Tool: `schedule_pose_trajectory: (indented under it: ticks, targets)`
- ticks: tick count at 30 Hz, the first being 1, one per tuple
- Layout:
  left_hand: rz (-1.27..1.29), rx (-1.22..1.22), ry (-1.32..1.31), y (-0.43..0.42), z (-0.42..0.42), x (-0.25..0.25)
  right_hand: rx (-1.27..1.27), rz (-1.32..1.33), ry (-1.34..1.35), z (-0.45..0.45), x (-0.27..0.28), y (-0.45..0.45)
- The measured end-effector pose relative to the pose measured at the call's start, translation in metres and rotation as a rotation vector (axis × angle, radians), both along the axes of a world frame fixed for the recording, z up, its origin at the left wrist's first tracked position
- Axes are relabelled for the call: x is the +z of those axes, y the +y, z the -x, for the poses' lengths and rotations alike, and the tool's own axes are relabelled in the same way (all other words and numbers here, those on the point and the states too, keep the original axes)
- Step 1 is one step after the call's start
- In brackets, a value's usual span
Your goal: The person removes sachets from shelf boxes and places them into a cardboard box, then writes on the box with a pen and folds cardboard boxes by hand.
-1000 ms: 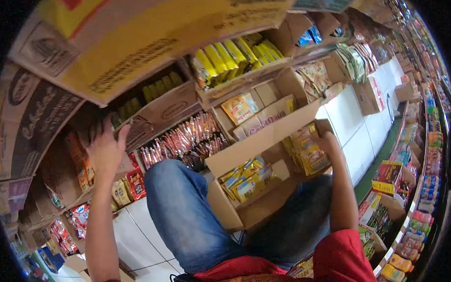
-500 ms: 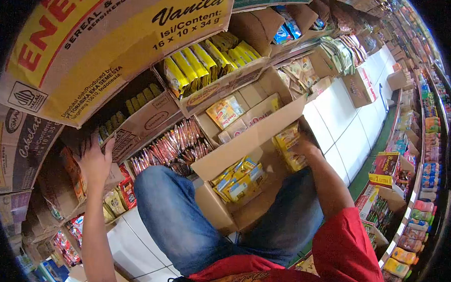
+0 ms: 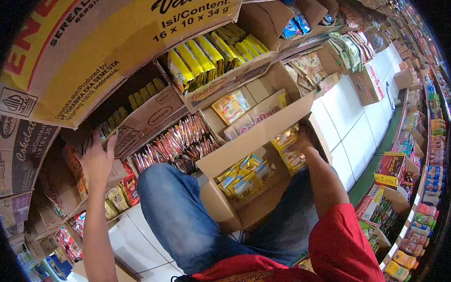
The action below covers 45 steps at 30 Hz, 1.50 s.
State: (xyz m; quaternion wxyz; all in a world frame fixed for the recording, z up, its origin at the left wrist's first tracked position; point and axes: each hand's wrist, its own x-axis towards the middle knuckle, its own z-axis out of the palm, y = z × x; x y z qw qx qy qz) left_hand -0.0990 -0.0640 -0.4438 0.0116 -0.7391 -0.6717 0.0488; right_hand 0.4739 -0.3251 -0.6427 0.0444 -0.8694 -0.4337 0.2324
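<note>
An open cardboard box (image 3: 216, 203) sits between my knees, with yellow sachet packs (image 3: 246, 177) lying inside. My right hand (image 3: 305, 143) reaches into its right side, closed on a strip of yellow sachets (image 3: 286, 143); the fingertips are partly hidden. On the left, my left hand (image 3: 97, 156) lies against the end of a shelf box (image 3: 152, 118) holding dark yellow packs. Its fingers are spread and nothing shows in them.
Beyond the box are a carton with an orange pack (image 3: 230, 107), a row of reddish sachets (image 3: 178, 142) and a box of bright yellow packs (image 3: 201, 60). A large yellow carton (image 3: 109, 62) overhangs at upper left. Shelves with bottles (image 3: 416, 232) line the right.
The view has shifted slightly, so most things sit a little lower and further right. My right hand still grips the yellow sachets, which have shifted slightly in the box.
</note>
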Motion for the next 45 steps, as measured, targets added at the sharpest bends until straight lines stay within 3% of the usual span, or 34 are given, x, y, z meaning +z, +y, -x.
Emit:
schedule_pose_trajectory:
  ticks: [4, 5, 6, 8, 9, 12, 14, 16, 17, 19, 21, 24, 27, 30, 31, 32, 35, 36, 39, 40, 42, 45]
  targets:
    - [-0.048, -0.060, 0.048, 0.001, 0.005, -0.004, -0.080, 0.324, -0.060, 0.071, 0.043, 0.016]
    - [-0.050, -0.064, 0.038, 0.001, 0.005, -0.004, -0.095, 0.468, -0.032, 0.075, 0.020, 0.017]
    - [-0.054, -0.070, 0.039, 0.001, 0.004, -0.003, -0.101, 0.464, -0.029, 0.091, 0.010, 0.018]
    - [-0.081, -0.046, 0.080, 0.000, 0.005, -0.006, -0.103, 0.307, -0.363, 0.127, -0.006, 0.012]
    - [-0.084, -0.051, 0.083, 0.000, 0.008, -0.009, -0.093, 0.268, -0.397, 0.135, -0.004, 0.010]
    - [-0.216, -0.176, 0.034, 0.002, 0.010, -0.011, -0.085, 0.300, -0.370, 0.131, 0.011, 0.010]
    - [-0.045, -0.055, 0.022, 0.001, 0.005, -0.004, -0.132, 0.270, -0.388, 0.120, 0.008, 0.008]
    - [-0.045, -0.076, 0.009, 0.000, 0.004, -0.002, -0.180, 0.244, -0.400, 0.090, 0.000, 0.002]
    - [-0.046, -0.091, -0.007, 0.000, 0.004, -0.001, -0.254, 0.414, 0.030, 0.059, -0.005, 0.003]
    - [-0.117, -0.124, 0.029, 0.003, 0.011, -0.011, -0.289, 0.448, 0.407, 0.048, 0.017, 0.006]
    - [-0.179, -0.157, 0.067, 0.002, 0.014, -0.014, -0.264, 0.331, 0.349, 0.049, 0.039, 0.006]
    - [-0.137, -0.133, 0.050, 0.000, 0.010, -0.010, -0.266, 0.518, 0.358, 0.026, 0.023, 0.010]
    - [-0.282, -0.269, 0.095, 0.002, 0.011, -0.010, -0.185, 0.682, 0.552, 0.011, 0.005, 0.014]
    - [-0.062, -0.100, -0.013, -0.001, 0.001, -0.003, -0.162, 0.764, 0.614, 0.008, 0.005, 0.012]
    - [-0.162, -0.159, 0.108, 0.001, 0.007, -0.010, -0.133, 0.520, 0.303, 0.030, 0.026, 0.012]
    - [-0.261, -0.216, 0.232, 0.002, 0.012, -0.015, -0.115, 0.394, 0.154, 0.038, 0.027, 0.007]
    - [-0.139, -0.143, 0.101, 0.000, 0.008, -0.008, 0.099, -0.062, -0.111, 0.045, 0.002, -0.008]
    - [-0.137, -0.146, 0.098, 0.001, 0.010, -0.011, -0.006, 0.057, -0.038, 0.049, -0.013, -0.009]
    - [-0.162, -0.156, 0.106, 0.002, 0.014, -0.017, -0.257, 0.405, 0.116, 0.083, 0.013, 0.016]
    - [-0.121, -0.130, 0.071, 0.001, 0.012, -0.013, -0.265, 0.403, 0.115, 0.091, 0.012, 0.015]
    - [-0.086, -0.112, 0.035, 0.001, 0.010, -0.010, -0.058, 0.255, -0.209, 0.106, 0.016, 0.008]
    - [-0.195, -0.200, 0.000, 0.000, 0.010, -0.010, -0.214, 0.259, -0.050, 0.102, 0.043, 0.013]
